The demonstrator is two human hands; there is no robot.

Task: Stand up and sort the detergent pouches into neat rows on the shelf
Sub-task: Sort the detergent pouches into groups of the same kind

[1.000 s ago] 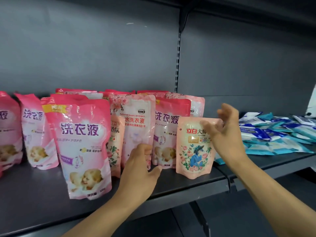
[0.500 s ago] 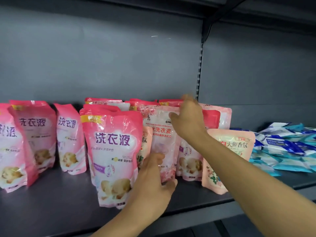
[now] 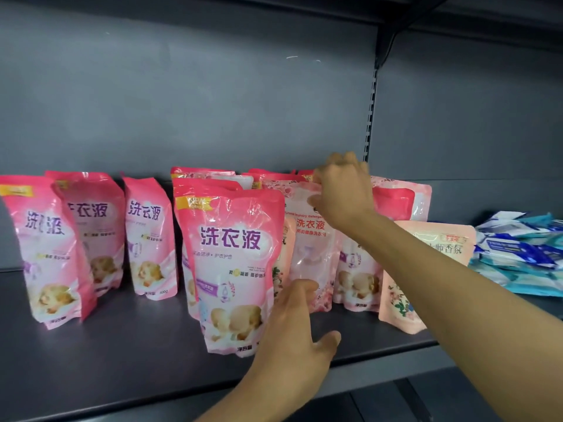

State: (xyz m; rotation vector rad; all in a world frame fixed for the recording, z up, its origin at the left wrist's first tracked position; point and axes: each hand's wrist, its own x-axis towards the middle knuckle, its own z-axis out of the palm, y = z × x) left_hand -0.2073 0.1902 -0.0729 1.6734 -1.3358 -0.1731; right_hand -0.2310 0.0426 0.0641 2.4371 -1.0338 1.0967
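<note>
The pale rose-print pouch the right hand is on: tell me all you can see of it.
The pale rose-print pouch is a glossy, soft plastic stand-up bag, whitish with pink rose patterns and red characters. It stands upright on the shelf in the middle of the pink cluster, its left edge hidden behind the big pink pouch in front. The right hand grips its top edge; the left hand reaches toward its lower part, contact unclear. A salmon pouch stands further right.

glossy plastic film against matt grey metal

the pink pouches [image 3: 234, 269] are shiny, crinkled plastic catching highlights; the shelf [image 3: 122, 354] and back panel [image 3: 182, 102] look smooth, matt painted metal; blue-white packs [image 3: 518, 254] at right frame edge are glossy film too.
</note>
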